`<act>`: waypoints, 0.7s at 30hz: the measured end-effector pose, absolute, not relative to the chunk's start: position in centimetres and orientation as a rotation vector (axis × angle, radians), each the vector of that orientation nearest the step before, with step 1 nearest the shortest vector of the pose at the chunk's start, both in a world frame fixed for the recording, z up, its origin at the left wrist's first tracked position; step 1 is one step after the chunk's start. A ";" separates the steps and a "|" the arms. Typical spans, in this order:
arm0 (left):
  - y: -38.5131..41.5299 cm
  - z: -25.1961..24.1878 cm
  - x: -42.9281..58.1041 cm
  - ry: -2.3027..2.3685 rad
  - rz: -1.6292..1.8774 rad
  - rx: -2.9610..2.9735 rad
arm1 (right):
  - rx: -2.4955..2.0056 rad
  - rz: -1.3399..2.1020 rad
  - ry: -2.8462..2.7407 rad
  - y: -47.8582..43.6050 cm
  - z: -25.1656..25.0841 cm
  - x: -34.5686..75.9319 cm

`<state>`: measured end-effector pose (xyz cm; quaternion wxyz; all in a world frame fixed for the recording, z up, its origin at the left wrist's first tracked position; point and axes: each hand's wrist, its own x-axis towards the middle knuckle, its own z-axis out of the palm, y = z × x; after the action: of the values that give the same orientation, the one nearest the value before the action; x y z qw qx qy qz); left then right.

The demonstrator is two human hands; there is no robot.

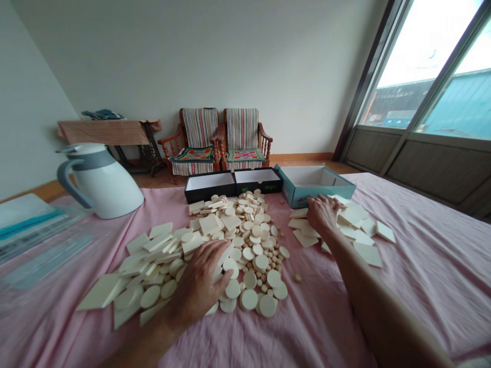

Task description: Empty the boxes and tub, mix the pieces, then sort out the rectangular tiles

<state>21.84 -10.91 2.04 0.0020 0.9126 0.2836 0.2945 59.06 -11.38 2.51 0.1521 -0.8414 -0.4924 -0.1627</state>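
Observation:
A large heap of pale wooden pieces (249,253) lies on the pink cloth, mixing round discs, square tiles and small cubes. My left hand (205,271) rests over the heap's middle, fingers stretched out and thumb apart; what lies beneath its palm is hidden. To the right is a smaller spread of square wooden tiles (367,253). My right hand (322,212) reaches over these tiles, beside the front wall of a light blue box (318,193), with its fingers spread. Nothing shows gripped in either hand.
Two black boxes (210,193) with white insides stand behind the heap. At the left are a white jug (109,184) with a grey handle and clear plastic packaging (49,255). One small cube (297,278) lies apart. Two wooden armchairs (222,138) stand by the wall.

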 end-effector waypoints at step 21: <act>-11.2 2.1 21.8 0.920 0.958 2.826 | -2.184 -0.391 -1.307 -9.2 6.5 55.7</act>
<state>21.78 -11.20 2.11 0.0094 0.9050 0.2947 0.3068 55.67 -9.19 6.53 0.2797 -0.8143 -0.4872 -0.1459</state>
